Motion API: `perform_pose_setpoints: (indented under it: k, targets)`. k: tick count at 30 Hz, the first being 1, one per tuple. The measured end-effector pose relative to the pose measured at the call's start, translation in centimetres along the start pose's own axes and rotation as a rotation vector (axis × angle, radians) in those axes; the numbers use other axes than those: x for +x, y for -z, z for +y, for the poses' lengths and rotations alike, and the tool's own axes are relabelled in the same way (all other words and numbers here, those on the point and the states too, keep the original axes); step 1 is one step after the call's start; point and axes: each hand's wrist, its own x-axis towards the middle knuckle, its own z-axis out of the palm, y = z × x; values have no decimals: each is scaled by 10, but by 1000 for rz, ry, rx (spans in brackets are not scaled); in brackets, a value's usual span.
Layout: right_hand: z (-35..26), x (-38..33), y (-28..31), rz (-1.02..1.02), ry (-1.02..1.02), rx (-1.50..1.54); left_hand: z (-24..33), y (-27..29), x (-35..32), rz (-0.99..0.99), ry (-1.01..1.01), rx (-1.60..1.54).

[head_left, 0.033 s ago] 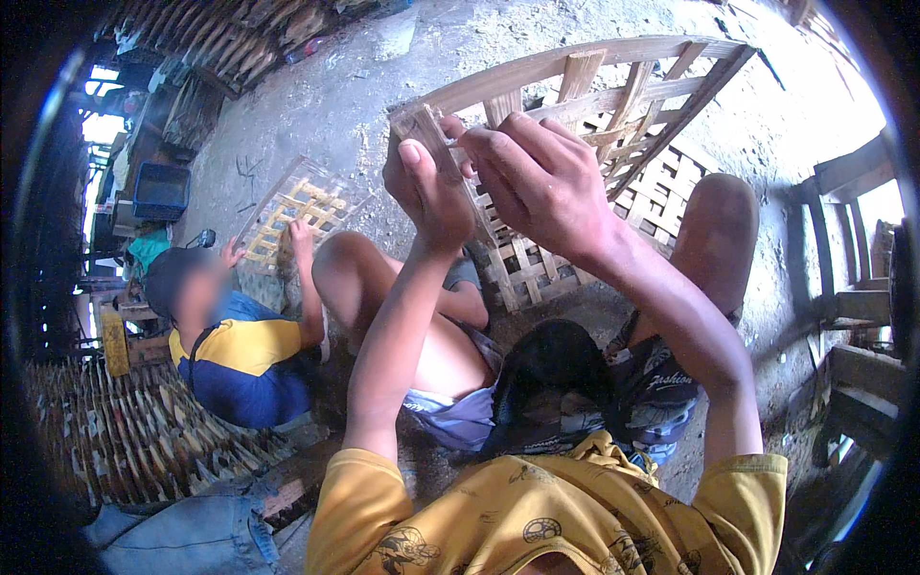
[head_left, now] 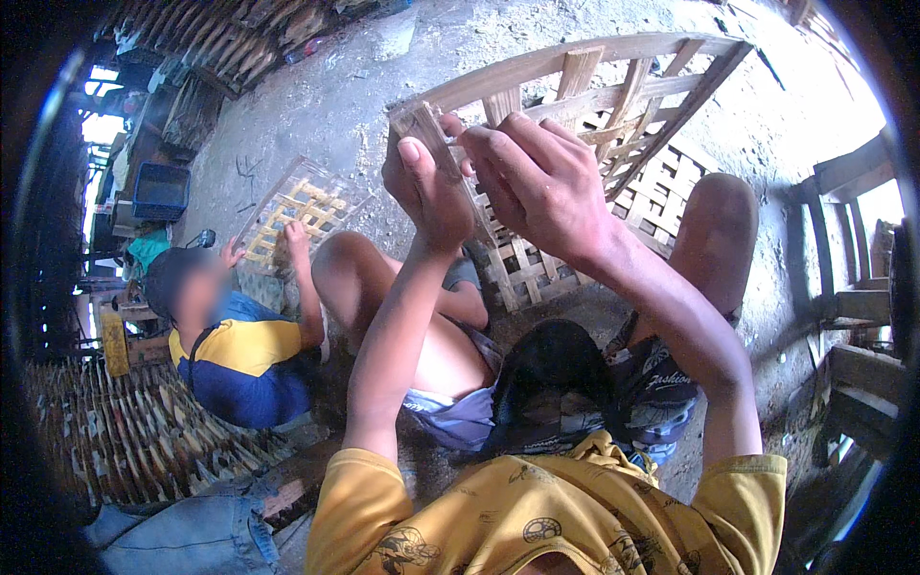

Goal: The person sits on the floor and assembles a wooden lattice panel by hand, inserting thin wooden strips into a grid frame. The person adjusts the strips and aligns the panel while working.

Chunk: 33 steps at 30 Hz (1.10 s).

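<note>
Held up in front of me is a slatted wooden crate [head_left: 613, 96], woven from pale strips, its lower part resting between my bare knees. My left hand [head_left: 431, 192] grips the crate's near top corner, thumb pressed up against a strip. My right hand [head_left: 537, 177] closes over the same corner from the right, fingers curled around the rim slat. The two hands touch each other there. My yellow shirt fills the lower edge.
Another person in a blue and yellow top [head_left: 240, 359] sits to my left, hands on a second lattice panel [head_left: 302, 206]. Bundled slats [head_left: 125, 436] lie at lower left, a blue bin [head_left: 158, 192] stands beyond, and wooden frames [head_left: 853, 316] stand at right.
</note>
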Motion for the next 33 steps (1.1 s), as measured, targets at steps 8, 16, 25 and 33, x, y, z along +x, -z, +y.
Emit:
perform_pose_setpoints:
  k: [8, 16, 25, 33]
  targets:
    - [13, 5, -8, 111, -170, 113, -14, 0, 13, 38, 8, -48]
    - [2, 2, -10, 60, -240, 336, -2, -4, 7, 57, 50, -59]
    - [-5, 2, -19, 79, -317, 216, -5, -3, 12, 82, -27, 14]
    - [13, 5, -10, 136, -385, 267, -27, 4, 18, 89, -72, 60]
